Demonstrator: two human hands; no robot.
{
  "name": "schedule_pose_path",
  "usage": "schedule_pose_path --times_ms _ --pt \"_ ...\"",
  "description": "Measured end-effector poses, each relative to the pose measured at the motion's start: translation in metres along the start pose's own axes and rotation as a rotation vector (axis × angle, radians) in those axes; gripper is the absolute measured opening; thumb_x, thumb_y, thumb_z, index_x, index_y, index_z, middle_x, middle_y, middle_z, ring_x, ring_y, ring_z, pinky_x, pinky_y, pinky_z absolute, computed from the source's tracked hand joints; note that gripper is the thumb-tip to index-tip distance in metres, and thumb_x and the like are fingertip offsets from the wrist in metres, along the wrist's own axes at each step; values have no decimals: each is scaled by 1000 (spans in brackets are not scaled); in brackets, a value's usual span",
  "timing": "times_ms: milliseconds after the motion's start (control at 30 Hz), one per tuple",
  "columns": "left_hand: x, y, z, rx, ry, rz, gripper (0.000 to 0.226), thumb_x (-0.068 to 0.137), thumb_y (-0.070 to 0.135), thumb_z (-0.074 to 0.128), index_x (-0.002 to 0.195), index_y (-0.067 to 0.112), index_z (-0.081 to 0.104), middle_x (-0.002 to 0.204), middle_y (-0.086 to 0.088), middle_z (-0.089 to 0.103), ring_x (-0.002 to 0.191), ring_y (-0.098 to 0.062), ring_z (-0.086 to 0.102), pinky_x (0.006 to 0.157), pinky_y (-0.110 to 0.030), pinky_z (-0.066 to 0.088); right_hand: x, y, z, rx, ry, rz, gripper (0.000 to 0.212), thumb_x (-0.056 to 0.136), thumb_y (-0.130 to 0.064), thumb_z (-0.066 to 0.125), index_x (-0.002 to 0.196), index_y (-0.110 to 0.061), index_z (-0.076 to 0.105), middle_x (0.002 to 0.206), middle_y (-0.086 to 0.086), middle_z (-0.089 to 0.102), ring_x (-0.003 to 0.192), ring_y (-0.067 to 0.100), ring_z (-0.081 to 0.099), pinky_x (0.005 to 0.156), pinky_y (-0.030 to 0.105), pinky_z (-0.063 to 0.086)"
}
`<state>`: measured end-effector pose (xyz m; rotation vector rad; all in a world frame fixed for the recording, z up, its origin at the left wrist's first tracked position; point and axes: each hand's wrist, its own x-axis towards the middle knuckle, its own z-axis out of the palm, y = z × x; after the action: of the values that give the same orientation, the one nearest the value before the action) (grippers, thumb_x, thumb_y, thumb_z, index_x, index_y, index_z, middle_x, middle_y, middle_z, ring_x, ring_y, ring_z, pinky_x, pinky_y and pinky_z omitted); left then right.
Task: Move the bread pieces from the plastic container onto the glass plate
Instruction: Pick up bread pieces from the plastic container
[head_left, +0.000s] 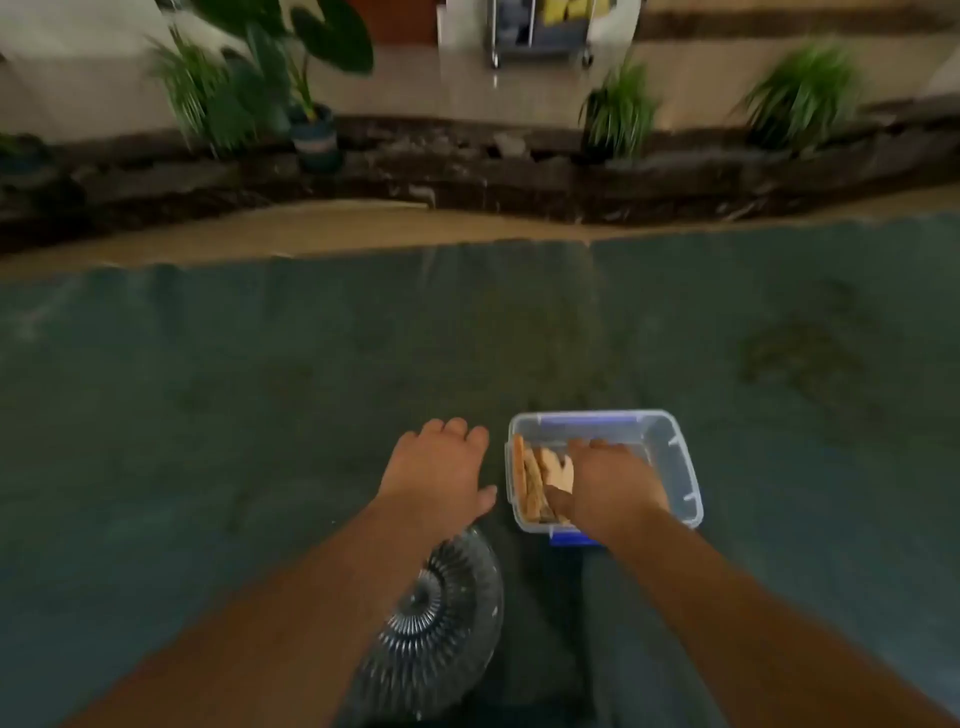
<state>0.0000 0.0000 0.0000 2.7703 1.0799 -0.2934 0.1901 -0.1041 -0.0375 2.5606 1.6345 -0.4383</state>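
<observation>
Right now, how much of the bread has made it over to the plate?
None that shows: the visible part of the glass plate is bare. The right hand is down in the plastic container on the bread pieces; the left hand rests flat beside it. All the pieces are left to move.

two bare forearms, no sleeves visible, hands (436, 467) ungloved

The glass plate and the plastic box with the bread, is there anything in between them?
Nothing sits between the glass plate and the plastic container in the head view, only bare dark blue cloth. The left forearm crosses above the plate's left side.
</observation>
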Motion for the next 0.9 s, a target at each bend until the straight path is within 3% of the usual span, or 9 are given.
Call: schedule_pose_path --times_ms 133,333,467,533,700,900 --pt "27 20 27 -30 -19 -8 58 87 59 62 130 21 51 121 -5 60 108 -26 55 82 -45 53 22 12 31 130 -175 82 55 82 -71 61 118 -30 58 110 0 70 95 25 66 89 48 55" --pt "66 50 46 -26 -2 -7 60 90 57 60 136 19 49 121 -7 56 105 -25 54 81 -42 50 50 27 50 244 -324 -57 70 75 -68 70 131 -31 53 124 3 67 108 27 63 101 53 50" --pt "82 68 55 47 -87 -75 52 94 57 53 130 19 57 121 -8 57 104 -26 54 80 -42 48 57 28 58 307 -343 -98 107 70 -66 81 153 -36 22 145 4 57 127 33 55 109 57 44" --pt "86 74 56 97 -118 -106 43 94 52 54 122 21 64 117 -7 57 100 -25 54 75 -40 43 61 28 60 316 -359 -132 111 71 -65 82 154 -39 13 146 6 55 129 35 53 109 57 44" --pt "89 81 58 96 -132 -145 34 91 40 62 119 20 65 117 -7 57 100 -24 53 75 -38 43 65 29 59 351 -370 -159 101 69 -62 87 150 -35 32 143 1 57 125 33 55 107 55 46" --pt "89 87 61 -48 -90 -142 38 89 32 70 123 19 59 121 -9 58 102 -24 58 81 -40 54 55 36 57 470 -312 -68 99 71 -51 91 143 -20 31 132 8 59 118 31 60 104 52 49"
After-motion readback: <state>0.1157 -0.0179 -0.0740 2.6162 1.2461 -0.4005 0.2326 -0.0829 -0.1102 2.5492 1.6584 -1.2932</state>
